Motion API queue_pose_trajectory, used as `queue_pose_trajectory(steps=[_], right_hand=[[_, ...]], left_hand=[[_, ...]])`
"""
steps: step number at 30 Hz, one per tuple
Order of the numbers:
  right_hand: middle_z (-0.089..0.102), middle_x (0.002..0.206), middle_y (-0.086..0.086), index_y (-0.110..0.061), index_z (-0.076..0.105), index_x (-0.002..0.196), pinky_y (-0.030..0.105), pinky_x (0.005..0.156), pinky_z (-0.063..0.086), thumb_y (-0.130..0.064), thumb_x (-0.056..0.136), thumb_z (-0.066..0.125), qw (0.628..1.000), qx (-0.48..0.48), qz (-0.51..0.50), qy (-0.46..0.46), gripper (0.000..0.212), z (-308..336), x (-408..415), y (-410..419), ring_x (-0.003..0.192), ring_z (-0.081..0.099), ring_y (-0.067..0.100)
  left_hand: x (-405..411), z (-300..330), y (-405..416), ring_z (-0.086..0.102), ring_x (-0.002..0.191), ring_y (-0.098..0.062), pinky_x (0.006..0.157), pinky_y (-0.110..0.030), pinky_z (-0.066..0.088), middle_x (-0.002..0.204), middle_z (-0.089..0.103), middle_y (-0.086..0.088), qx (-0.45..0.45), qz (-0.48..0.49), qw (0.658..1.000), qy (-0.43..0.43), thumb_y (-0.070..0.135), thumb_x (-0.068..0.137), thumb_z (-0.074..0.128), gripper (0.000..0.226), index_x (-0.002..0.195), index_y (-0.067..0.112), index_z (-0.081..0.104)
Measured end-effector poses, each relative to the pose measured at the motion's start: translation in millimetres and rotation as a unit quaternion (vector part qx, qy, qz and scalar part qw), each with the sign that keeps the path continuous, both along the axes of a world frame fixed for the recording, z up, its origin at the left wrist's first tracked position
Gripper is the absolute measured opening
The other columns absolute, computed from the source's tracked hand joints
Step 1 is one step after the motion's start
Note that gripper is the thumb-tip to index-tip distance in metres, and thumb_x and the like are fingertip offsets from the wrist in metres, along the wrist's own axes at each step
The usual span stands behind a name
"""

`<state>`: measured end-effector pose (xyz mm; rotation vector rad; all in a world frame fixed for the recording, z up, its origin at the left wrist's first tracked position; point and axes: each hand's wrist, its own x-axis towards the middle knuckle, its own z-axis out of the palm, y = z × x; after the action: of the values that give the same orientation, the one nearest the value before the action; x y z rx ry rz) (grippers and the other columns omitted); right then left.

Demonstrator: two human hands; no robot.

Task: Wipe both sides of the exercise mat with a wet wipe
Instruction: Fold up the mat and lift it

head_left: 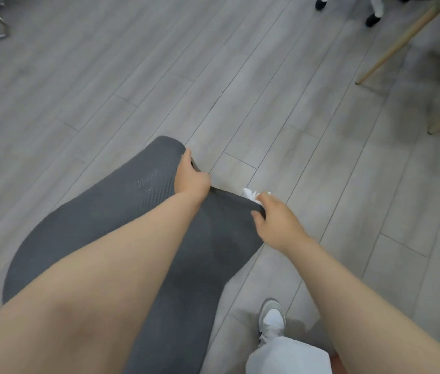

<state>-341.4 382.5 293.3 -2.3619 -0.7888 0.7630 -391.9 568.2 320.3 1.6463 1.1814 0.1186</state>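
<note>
The exercise mat [122, 225] lies on the grey plank floor [240, 85], its long axis running from beneath the person's arms away toward a rounded far corner. Taking the mat as landmark: the right hand [278, 225] is the nearer one, fingers curled over the mat's right edge with the white wet wipe [251, 195] bunched in the same grip. Farther along that edge, the left hand [190, 176] clutches the mat near its far corner. With both hands gripping the same long edge, the next move is probably to lift and turn the mat over. The mat is dark grey and finely ribbed, with a faint damp sheen near the left hand.
</note>
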Motion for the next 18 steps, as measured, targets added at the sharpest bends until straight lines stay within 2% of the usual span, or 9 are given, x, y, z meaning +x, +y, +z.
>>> queue_pose_trajectory(steps=[2, 4, 6, 9, 11, 15, 18], right_hand=[[0.049, 0.093, -0.002, -0.014, 0.047, 0.102, 0.031, 0.067, 0.037, -0.023, 0.097, 0.047, 0.999, -0.004, -0.042, 0.02, 0.011, -8.6, 10.9, -4.3, 0.084, 0.05, 0.023], [0.05, 0.089, -0.001, -0.017, 0.044, 0.098, 0.031, 0.064, 0.035, -0.027, 0.097, 0.047, 0.997, -0.022, -0.058, 0.045, 0.01, -15.4, 29.7, -11.3, 0.081, 0.05, 0.023], [0.053, 0.084, -0.001, -0.019, 0.043, 0.096, 0.031, 0.061, 0.038, -0.031, 0.096, 0.048, 0.994, -0.031, -0.072, 0.08, 0.013, -18.9, 48.5, -15.2, 0.08, 0.052, 0.024], [0.06, 0.098, 0.003, -0.019, 0.049, 0.111, 0.031, 0.071, 0.044, -0.034, 0.094, 0.05, 0.991, -0.058, -0.044, 0.115, 0.023, -16.6, 63.6, -17.5, 0.092, 0.058, 0.027], [0.061, 0.106, 0.005, -0.019, 0.049, 0.12, 0.031, 0.074, 0.045, -0.035, 0.094, 0.05, 0.989, -0.06, -0.04, 0.125, 0.031, -13.3, 70.7, -18.4, 0.097, 0.059, 0.027], [0.06, 0.1, 0.004, -0.018, 0.047, 0.123, 0.03, 0.068, 0.044, -0.034, 0.095, 0.047, 0.986, -0.052, -0.075, 0.141, 0.032, -4.4, 84.6, -13.7, 0.087, 0.061, 0.025], [0.059, 0.097, 0.0, -0.018, 0.047, 0.123, 0.031, 0.07, 0.046, -0.035, 0.095, 0.047, 0.983, -0.054, -0.079, 0.155, 0.032, -1.5, 84.1, -7.0, 0.086, 0.06, 0.023]], left_hand=[[13.1, -10.1, -4.6, 0.039, 0.138, -0.014, 0.113, -0.036, 0.039, 0.156, 0.034, 0.011, -0.008, 0.003, 1.0, -0.001, -0.004, 0.088, 0.046, 0.079, 0.157, 0.028, 0.022], [28.4, -19.8, -7.2, 0.034, 0.143, -0.015, 0.114, -0.033, 0.037, 0.158, 0.032, 0.011, -0.014, 0.003, 1.0, 0.002, -0.005, 0.088, 0.044, 0.08, 0.157, 0.029, 0.021], [41.1, -26.8, -9.0, 0.035, 0.142, -0.014, 0.109, -0.027, 0.037, 0.158, 0.033, 0.013, -0.024, 0.012, 1.0, 0.005, -0.005, 0.089, 0.045, 0.08, 0.157, 0.029, 0.022], [55.3, -36.1, -7.3, 0.047, 0.132, -0.014, 0.104, -0.028, 0.042, 0.146, 0.047, 0.014, -0.03, 0.028, 0.999, 0.009, 0.003, 0.088, 0.052, 0.075, 0.154, 0.03, 0.03], [67.0, -38.5, -3.9, 0.044, 0.136, -0.015, 0.103, -0.027, 0.041, 0.152, 0.043, 0.011, -0.027, 0.042, 0.999, 0.012, 0.002, 0.087, 0.049, 0.076, 0.155, 0.029, 0.029], [85.7, -34.2, -2.5, 0.035, 0.142, -0.013, 0.095, -0.02, 0.036, 0.159, 0.031, 0.009, -0.037, 0.058, 0.997, -0.018, -0.002, 0.091, 0.048, 0.074, 0.157, 0.025, 0.026], [84.6, -34.4, 3.1, 0.036, 0.136, -0.007, 0.092, -0.013, 0.037, 0.158, 0.032, 0.009, -0.04, 0.045, 0.998, -0.025, -0.003, 0.092, 0.048, 0.074, 0.157, 0.026, 0.026]])
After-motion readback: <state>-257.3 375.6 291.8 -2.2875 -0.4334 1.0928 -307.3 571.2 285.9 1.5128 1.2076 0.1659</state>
